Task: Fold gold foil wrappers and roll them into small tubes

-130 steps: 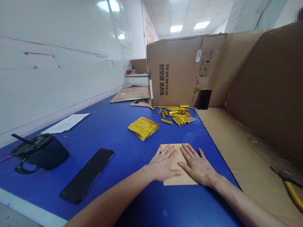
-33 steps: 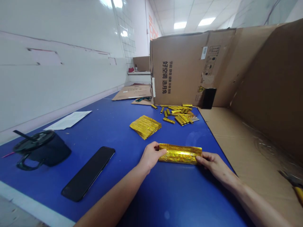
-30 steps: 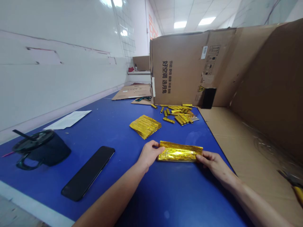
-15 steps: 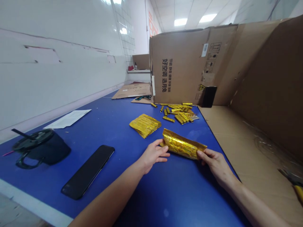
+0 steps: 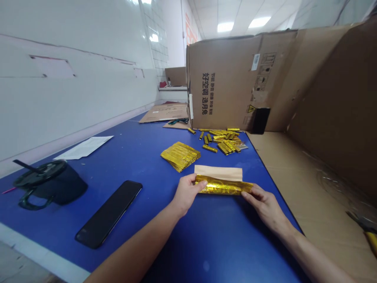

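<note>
between left fingers (image 5: 200,186) and right fingers (image 5: 249,197) at either end, one gold sheet (image 5: 224,187)

Workroom, seemingly: blue table (image 5: 176,247), large printed carton (image 5: 229,82), pliers (image 5: 365,226), ceiling light panels (image 5: 259,22).

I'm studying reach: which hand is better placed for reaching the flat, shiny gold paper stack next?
Probably the left hand. It holds the shiny gold paper sheet's left end, nearer the stack; the right hand holds the opposite end.
</note>
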A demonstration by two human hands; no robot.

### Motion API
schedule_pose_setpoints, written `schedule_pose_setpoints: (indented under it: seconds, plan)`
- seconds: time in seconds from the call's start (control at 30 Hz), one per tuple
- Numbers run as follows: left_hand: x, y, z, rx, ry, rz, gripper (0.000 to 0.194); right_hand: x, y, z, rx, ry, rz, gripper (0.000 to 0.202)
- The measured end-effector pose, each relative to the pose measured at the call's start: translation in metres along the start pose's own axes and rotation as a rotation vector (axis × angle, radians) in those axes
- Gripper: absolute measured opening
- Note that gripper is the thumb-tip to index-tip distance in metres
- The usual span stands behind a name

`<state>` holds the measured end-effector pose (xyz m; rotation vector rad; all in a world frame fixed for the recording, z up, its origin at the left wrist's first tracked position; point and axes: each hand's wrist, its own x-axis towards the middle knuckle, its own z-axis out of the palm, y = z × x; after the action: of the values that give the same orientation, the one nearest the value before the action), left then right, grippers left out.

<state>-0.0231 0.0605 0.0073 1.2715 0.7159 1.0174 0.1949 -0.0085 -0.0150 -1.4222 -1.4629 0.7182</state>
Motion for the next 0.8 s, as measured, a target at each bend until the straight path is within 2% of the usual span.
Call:
schedule_pose_setpoints:
  seconds: [0.1, 0.2, 0.27, 0.37, 0.47, 0.53, 0.63, 0.7, 0.8]
  plan:
    - [0.0, -0.002, 0.001, 0.068, 0.052, 0.073, 0.026, 0.001, -0.004, 0.002, 0.118, 0.074, 0.117, 0.045]
    - [-0.002, -0.002, 0.003, 0.048, 0.055, 0.072, 0.025, 0.0, -0.011, 0.002, 0.294, 0.107, 0.19, 0.059]
    - [-0.004, -0.002, 0.006, 0.04, 0.04, 0.052, 0.025, -0.001, -0.015, 0.002, 0.419, 0.044, 0.198, 0.054]
    - [-0.007, -0.003, 0.009, 0.047, 0.026, 0.033, 0.021, -0.003, -0.015, 0.001, 0.515, -0.043, 0.237, 0.034]
    - [-0.009, -0.005, 0.01, 0.05, 0.037, 0.047, 0.019, -0.004, -0.013, 0.0, 0.483, 0.017, 0.286, 0.022]
    - [-0.009, -0.006, 0.01, 0.055, 0.056, 0.054, 0.026, -0.005, -0.013, 0.001, 0.458, 0.054, 0.285, 0.021]
    - [-0.009, -0.01, 0.008, 0.089, 0.101, 0.042, 0.057, -0.005, -0.016, 0.003, 0.452, 0.064, 0.267, 0.023]
    - [-0.008, -0.012, 0.007, 0.112, 0.122, 0.037, 0.069, -0.006, -0.018, 0.004, 0.439, 0.078, 0.259, 0.024]
    - [-0.007, -0.014, 0.007, 0.088, 0.123, 0.045, 0.065, -0.007, -0.018, 0.005, 0.384, 0.104, 0.244, 0.027]
